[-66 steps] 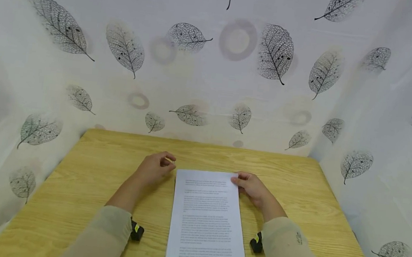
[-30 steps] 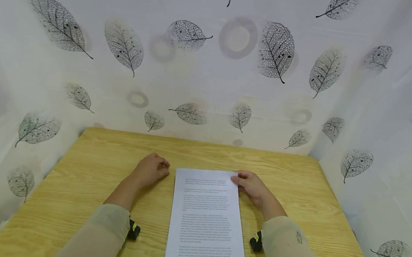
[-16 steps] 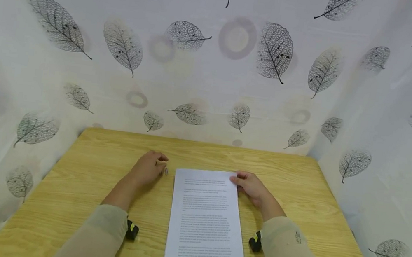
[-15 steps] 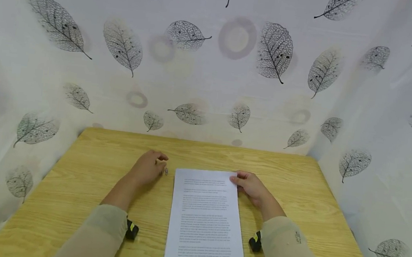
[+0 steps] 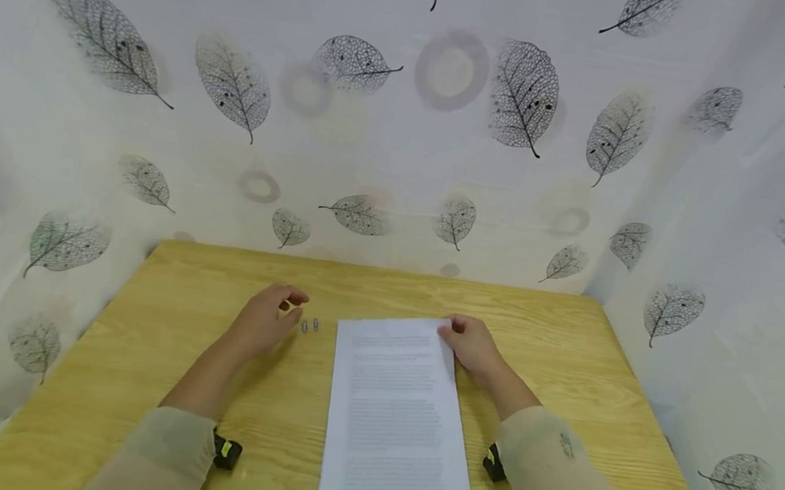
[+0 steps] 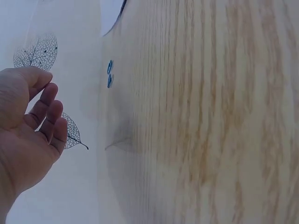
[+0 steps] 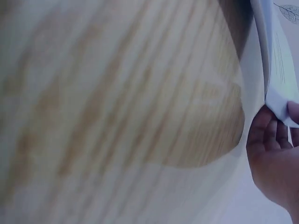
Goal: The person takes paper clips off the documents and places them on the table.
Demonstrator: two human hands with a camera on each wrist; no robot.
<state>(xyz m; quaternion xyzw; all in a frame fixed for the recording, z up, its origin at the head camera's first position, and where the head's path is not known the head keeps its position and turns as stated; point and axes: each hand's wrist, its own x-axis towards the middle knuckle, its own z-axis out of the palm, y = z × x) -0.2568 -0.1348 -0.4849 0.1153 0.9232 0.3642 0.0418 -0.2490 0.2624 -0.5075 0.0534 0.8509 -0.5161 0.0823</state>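
Observation:
Two small paper clips [image 5: 310, 325] lie side by side on the wooden table, just right of my left hand [image 5: 268, 320]. In the left wrist view the paper clips [image 6: 110, 73] look bluish, and the left hand [image 6: 35, 116] is apart from them, fingers loosely bent around nothing. Printed paper sheets [image 5: 393, 419] lie lengthwise before me. My right hand [image 5: 475, 348] pinches their top right corner between thumb and fingers, and that corner is raised. From the right wrist, the right hand [image 7: 275, 154] grips the bent edge of the sheets [image 7: 280, 70]; several layers seem to show.
The wooden table [image 5: 552, 355] extends to both sides of the sheets. A white curtain [image 5: 402, 143] printed with leaves encloses its back and sides. Black wrist cameras [image 5: 227, 452] sit under both sleeves.
My left hand has drawn back to the left, and two paper clips now show beside it, where one showed at its fingertips. The right hand has lifted the sheets' corner slightly.

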